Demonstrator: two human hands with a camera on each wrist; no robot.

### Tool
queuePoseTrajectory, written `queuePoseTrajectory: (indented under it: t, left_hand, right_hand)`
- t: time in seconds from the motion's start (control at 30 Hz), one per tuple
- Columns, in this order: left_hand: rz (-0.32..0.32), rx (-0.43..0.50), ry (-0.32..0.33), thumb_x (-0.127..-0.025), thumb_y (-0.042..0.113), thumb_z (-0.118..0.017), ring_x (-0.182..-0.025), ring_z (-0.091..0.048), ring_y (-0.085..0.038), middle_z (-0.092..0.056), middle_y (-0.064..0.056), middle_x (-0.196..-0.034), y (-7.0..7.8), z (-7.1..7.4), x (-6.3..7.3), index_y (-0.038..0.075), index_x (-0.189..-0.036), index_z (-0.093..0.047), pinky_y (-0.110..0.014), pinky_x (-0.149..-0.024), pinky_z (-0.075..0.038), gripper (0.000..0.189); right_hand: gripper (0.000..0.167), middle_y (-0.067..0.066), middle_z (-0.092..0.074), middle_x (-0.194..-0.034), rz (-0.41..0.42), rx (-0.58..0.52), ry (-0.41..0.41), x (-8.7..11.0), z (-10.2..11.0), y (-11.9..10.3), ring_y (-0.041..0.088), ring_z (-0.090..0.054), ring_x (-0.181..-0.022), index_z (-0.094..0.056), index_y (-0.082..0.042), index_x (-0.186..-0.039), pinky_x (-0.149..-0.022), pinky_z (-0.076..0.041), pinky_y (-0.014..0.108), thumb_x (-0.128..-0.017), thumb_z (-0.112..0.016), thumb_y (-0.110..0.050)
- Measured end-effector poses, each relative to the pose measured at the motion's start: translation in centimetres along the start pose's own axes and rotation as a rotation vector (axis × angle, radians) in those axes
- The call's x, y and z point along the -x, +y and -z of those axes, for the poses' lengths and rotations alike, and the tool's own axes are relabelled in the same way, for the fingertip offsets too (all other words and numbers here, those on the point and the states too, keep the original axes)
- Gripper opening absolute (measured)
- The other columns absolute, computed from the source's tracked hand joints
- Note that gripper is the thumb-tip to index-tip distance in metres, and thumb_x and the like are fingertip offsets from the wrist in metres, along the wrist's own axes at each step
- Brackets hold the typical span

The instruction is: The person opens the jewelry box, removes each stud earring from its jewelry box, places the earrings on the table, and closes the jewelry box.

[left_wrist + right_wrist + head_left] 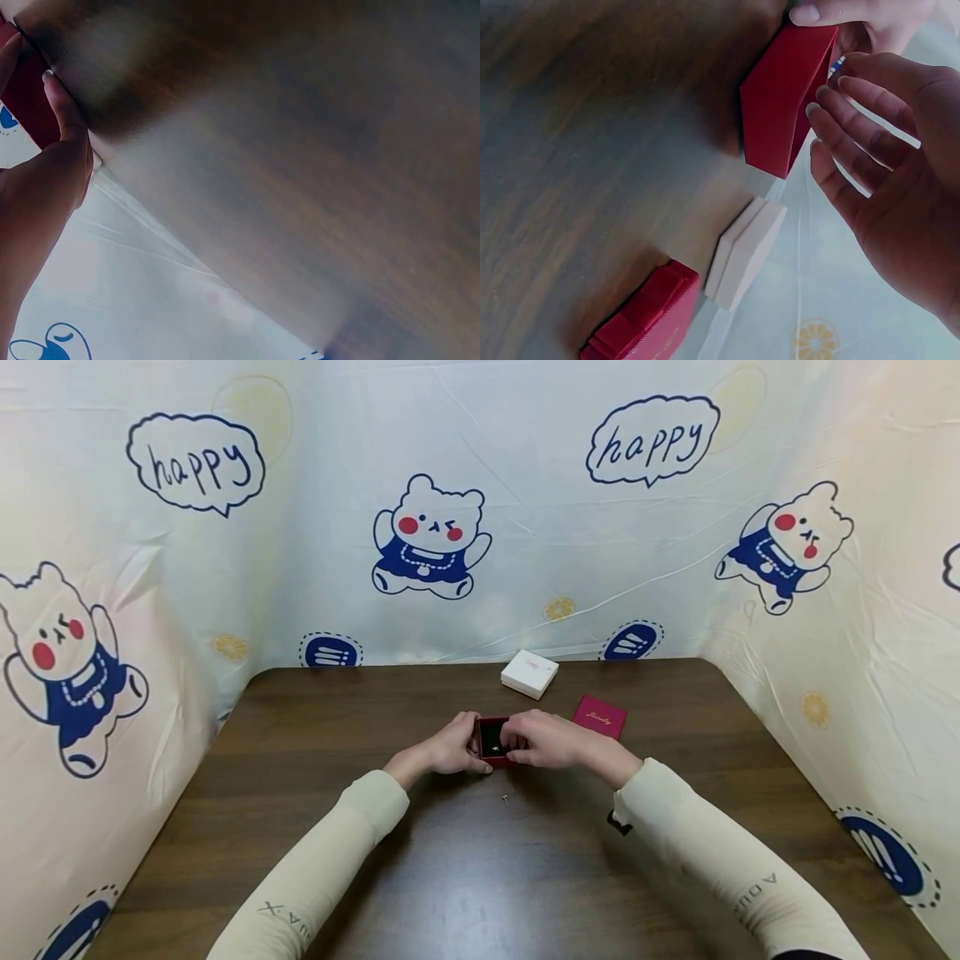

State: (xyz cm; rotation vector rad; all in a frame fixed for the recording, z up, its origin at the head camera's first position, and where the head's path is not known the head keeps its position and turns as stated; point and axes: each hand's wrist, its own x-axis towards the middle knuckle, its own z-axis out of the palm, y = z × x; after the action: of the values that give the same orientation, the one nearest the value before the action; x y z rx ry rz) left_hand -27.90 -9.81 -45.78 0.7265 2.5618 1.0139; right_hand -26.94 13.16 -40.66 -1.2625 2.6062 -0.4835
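Note:
A small red jewelry box (498, 763) with a black lining sits between my hands. My left hand (454, 745) grips it from the left, thumb along the near side; the left wrist view shows the thumb and a finger against its red wall (30, 97). Inside, a tiny star-shaped piece (496, 748) shows on the black lining. Over the right side of the box my right hand (546, 739) bends its fingers toward the opening. I cannot tell whether those fingertips hold anything. On the table nearer me lies a tiny metallic piece (505, 798).
Behind the box stands a white box (529, 674). A flat red piece with gold lettering (600, 717) lies to the right, partly behind my right hand; the right wrist view shows it as a red lid with a ribbon (649, 311). A printed cloth hangs around the wooden table (330, 710).

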Motion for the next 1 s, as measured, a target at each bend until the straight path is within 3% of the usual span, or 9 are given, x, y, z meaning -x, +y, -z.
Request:
queuePoseTrajectory:
  t: [0.4, 0.73, 1.0]
  left_hand:
    - [0.002, 0.017, -0.004, -0.079, 0.016, -0.09, -0.1, -0.053, -0.024, -0.044, -0.018, -0.122, 0.2, 0.2, 0.1, -0.005, -0.137, -0.04, -0.031, -0.082, -0.048, 0.079]
    - [0.014, -0.002, -0.01, -0.08, 0.017, -0.089, -0.102, -0.05, -0.023, -0.045, -0.016, -0.12, 0.2, 0.2, 0.1, -0.004, -0.137, -0.04, -0.032, -0.084, -0.046, 0.078]
    - [0.012, -0.006, -0.008, -0.081, 0.017, -0.089, -0.102, -0.05, -0.023, -0.044, -0.017, -0.122, 0.3, 0.2, 0.1, -0.005, -0.137, -0.041, -0.032, -0.084, -0.046, 0.077]
  right_hand:
    - [0.016, 0.004, -0.067, -0.099, -0.043, 0.03, 0.005, -1.4, -0.3, 0.4, 0.016, -0.059, -0.089, -0.071, -0.006, -0.111, -0.082, -0.054, 0.035, -0.096, -0.071, -0.012]
    - [0.008, -0.003, -0.067, -0.089, -0.076, 0.019, -0.03, -3.0, -1.2, 0.8, 0.014, -0.061, -0.083, -0.073, -0.011, -0.103, -0.076, -0.053, 0.031, -0.095, -0.072, -0.012]
    - [0.005, -0.004, -0.066, -0.084, -0.058, 0.047, -0.011, -3.5, -1.6, 1.1, 0.012, -0.06, -0.079, -0.075, -0.012, -0.097, -0.072, -0.052, 0.03, -0.093, -0.073, -0.009]
